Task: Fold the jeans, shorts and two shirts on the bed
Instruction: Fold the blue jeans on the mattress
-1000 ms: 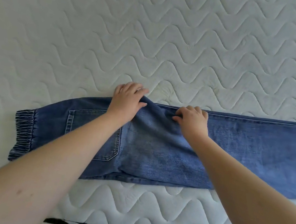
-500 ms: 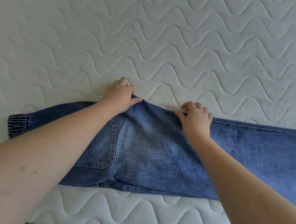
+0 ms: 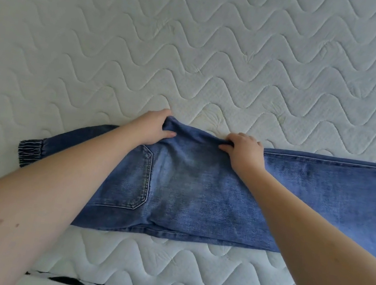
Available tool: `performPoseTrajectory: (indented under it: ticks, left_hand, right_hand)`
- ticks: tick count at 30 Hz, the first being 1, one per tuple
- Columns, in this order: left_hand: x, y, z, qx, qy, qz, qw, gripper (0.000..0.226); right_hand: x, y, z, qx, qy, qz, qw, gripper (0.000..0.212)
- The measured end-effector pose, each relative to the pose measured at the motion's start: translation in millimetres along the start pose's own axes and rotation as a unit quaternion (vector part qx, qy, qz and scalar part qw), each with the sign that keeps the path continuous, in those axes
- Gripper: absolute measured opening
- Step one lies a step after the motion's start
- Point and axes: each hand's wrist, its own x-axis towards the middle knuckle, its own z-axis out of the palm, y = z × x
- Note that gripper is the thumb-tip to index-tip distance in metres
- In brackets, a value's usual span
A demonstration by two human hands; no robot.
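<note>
The blue jeans lie lengthwise across the quilted white bed, elastic waistband at the left, while the left hand and right hand, set near each other, each pinch the far edge of the denim at the crotch.

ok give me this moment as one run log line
stage: folding jeans | left hand: grips far edge at crotch point | right hand: pinches far edge | jeans: flat on mattress, waistband left | shorts, shirts: not identifiable
</note>
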Motion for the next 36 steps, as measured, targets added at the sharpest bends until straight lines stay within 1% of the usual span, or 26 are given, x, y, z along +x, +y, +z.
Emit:
performPoseTrajectory:
  ticks: [2,3,4,6,7,9,11,13,15,17,19,22,24,26,27,30,31,34,36]
  left_hand:
    - [-9.8,-3.8,4.7,-0.022,0.051,-0.001,0.998,0.037]
    - [-13.7,-6.5,5.8,-0.036,0.057,-0.008,0.998,0.042]
    - [-16.8,-9.1,5.9,-0.045,0.044,-0.016,0.998,0.048]
    - [-21.6,-12.9,5.2,-0.038,-0.010,-0.033,0.999,0.062]
    - [-24.0,-13.9,5.7,-0.023,-0.026,-0.039,0.999,0.063]
    - [-30.0,-12.2,7.5,0.003,-0.013,-0.041,0.999,0.058]
    - [-38.0,-8.1,9.6,0.001,0.029,-0.017,0.999,0.046]
    - [-48.7,-7.0,11.4,0.001,0.083,0.030,0.996,0.032]
    - [-61.8,-10.1,13.7,0.023,0.131,0.082,0.988,0.027]
    - [-78.0,-12.2,16.7,0.043,0.180,0.118,0.975,0.034]
    - [-94.8,-13.7,21.4,0.067,0.229,0.163,0.957,0.043]
    - [-116.5,-19.0,33.4,0.129,0.283,0.209,0.927,0.051]
    - [-125.1,-24.2,47.1,0.168,0.304,0.222,0.911,0.051]
    - [-129.0,-30.1,65.1,0.216,0.294,0.213,0.906,0.054]
    - [-129.7,-32.8,74.4,0.241,0.273,0.200,0.909,0.055]
    - [-130.5,-36.9,98.5,0.276,0.206,0.138,0.929,0.057]
    - [-129.8,-36.8,104.7,0.276,0.192,0.120,0.934,0.060]
    - [-126.7,-34.7,120.3,0.282,0.160,0.086,0.942,0.068]
    - [-124.8,-33.7,125.7,0.286,0.159,0.076,0.942,0.068]
  right_hand:
    - [1.1,-1.2,-2.8,0.010,-0.007,0.011,1.000,0.027]
    - [2.2,-1.7,-4.4,0.015,-0.017,0.009,1.000,0.027]
    - [2.8,-2.3,-6.1,0.025,-0.028,0.002,0.999,0.028]
    - [1.6,-6.8,-9.2,0.046,-0.050,-0.031,0.997,0.037]
    - [-0.5,-11.4,-9.6,0.048,-0.062,-0.050,0.996,0.044]
    - [-4.1,-23.2,-7.5,0.037,-0.072,-0.072,0.994,0.051]
    - [-5.9,-35.0,-4.1,0.029,-0.064,-0.073,0.995,0.044]
    - [-7.8,-42.9,-2.3,0.041,-0.044,-0.075,0.995,0.035]
    - [-14.0,-45.7,-0.7,0.067,-0.024,-0.097,0.993,0.035]
    - [-26.1,-43.8,0.3,0.085,0.010,-0.137,0.987,0.040]
    - [-42.7,-40.3,2.6,0.076,0.063,-0.184,0.978,0.047]
    - [-70.6,-34.9,14.0,0.008,0.150,-0.238,0.959,0.054]
    - [-87.0,-31.2,27.4,-0.046,0.192,-0.241,0.950,0.057]
    - [-99.0,-28.8,43.5,-0.098,0.196,-0.218,0.951,0.060]
    - [-103.3,-28.6,50.9,-0.119,0.173,-0.199,0.957,0.061]
    - [-110.1,-27.4,68.8,-0.139,0.054,-0.123,0.981,0.060]
    - [-108.5,-24.7,73.2,-0.136,0.037,-0.101,0.985,0.059]
    - [-102.1,-16.8,77.4,-0.125,0.025,-0.053,0.990,0.057]
    - [-98.7,-12.4,75.9,-0.121,0.024,-0.033,0.992,0.058]
